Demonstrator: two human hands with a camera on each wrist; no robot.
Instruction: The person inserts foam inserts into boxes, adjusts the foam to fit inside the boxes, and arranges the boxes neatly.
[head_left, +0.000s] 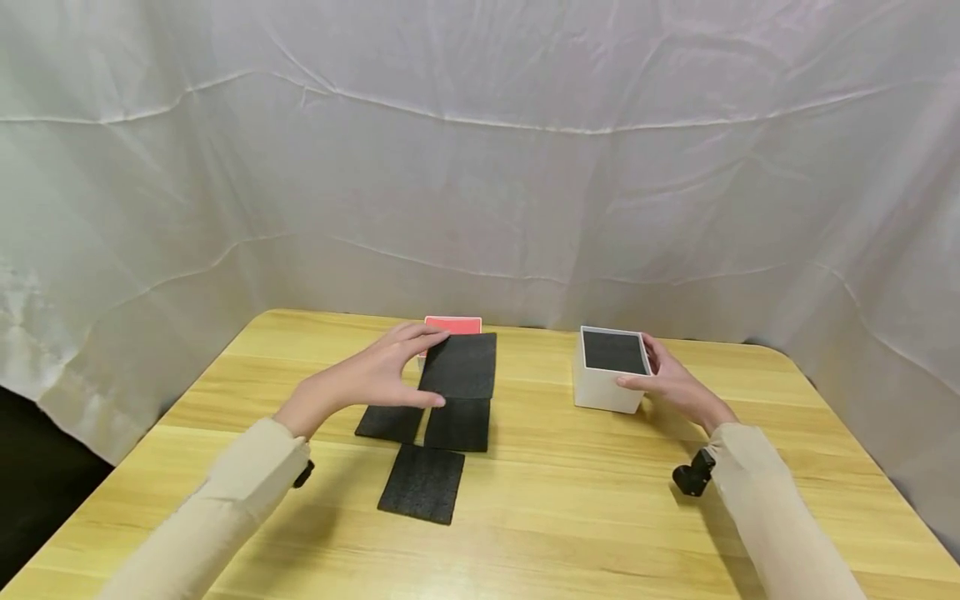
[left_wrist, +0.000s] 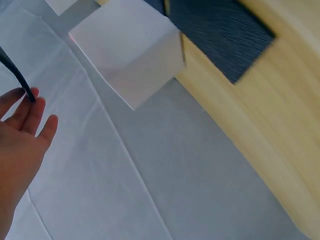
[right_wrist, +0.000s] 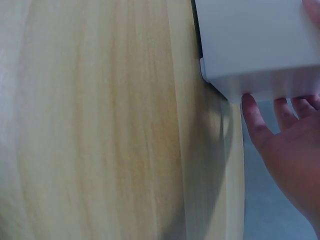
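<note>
Looking down from the head view, we recorded the left hand (head_left: 375,375) pinching a thin black square foam sheet (head_left: 459,365), thumb at its near edge and fingers at its far left corner, holding it raised over the light wooden table (head_left: 570,500). Directly behind that sheet stood a red-topped box (head_left: 453,325), mostly hidden by it (only the top strip showed). Three more black foam squares lay flat on the table: one (head_left: 389,422) under the left wrist, one (head_left: 458,425) just beside it to the right, and one (head_left: 422,483) nearer the person, its far edge close to the other two.

The right hand (head_left: 675,382) gripped the white square box with a black foam lining (head_left: 609,369), thumb on the near wall and fingers around the far right side; the box rested on the table, well apart from the foam pieces. In the right wrist view the fingers (right_wrist: 257,117) lay pressed against the white wall (right_wrist: 255,50).

In the left wrist view we saw the palm and fingers (left_wrist: 25,125), extended and slightly spread. A crumpled white cloth backdrop (head_left: 480,167) enclosed the table on three sides.
</note>
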